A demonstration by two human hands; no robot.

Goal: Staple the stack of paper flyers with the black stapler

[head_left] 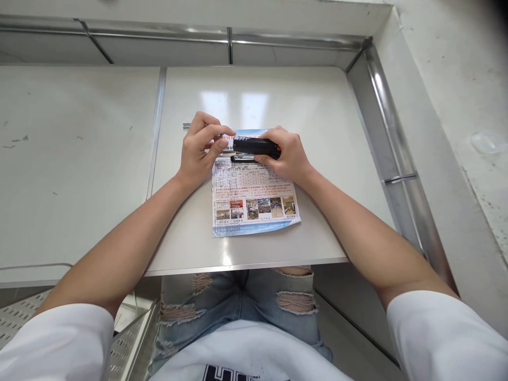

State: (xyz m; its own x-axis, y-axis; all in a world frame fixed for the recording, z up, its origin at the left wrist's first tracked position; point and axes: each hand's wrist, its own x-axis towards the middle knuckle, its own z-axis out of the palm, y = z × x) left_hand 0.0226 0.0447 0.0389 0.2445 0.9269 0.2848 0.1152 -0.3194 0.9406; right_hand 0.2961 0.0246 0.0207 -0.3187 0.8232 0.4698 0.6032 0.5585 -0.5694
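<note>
My right hand (286,152) is wrapped around a black stapler (254,144), which lies level above a printed leaflet (256,185). At the stapler's front end, my left hand (202,145) has its thumb and index finger bent close together in a pinch. A thin silvery piece shows by those fingertips; I cannot make out whether it is held or part of the stapler. Many staples run down the leaflet's left side. Just left of my left hand, a short strip of staples (186,126) lies on the table, partly hidden behind the hand.
The white table (190,233) has a metal seam (159,127) left of the leaflet. Metal-trimmed walls border it at the back and right (377,84). Small dark scraps (19,140) lie on the left section. A perforated seat (24,317) stands below at left.
</note>
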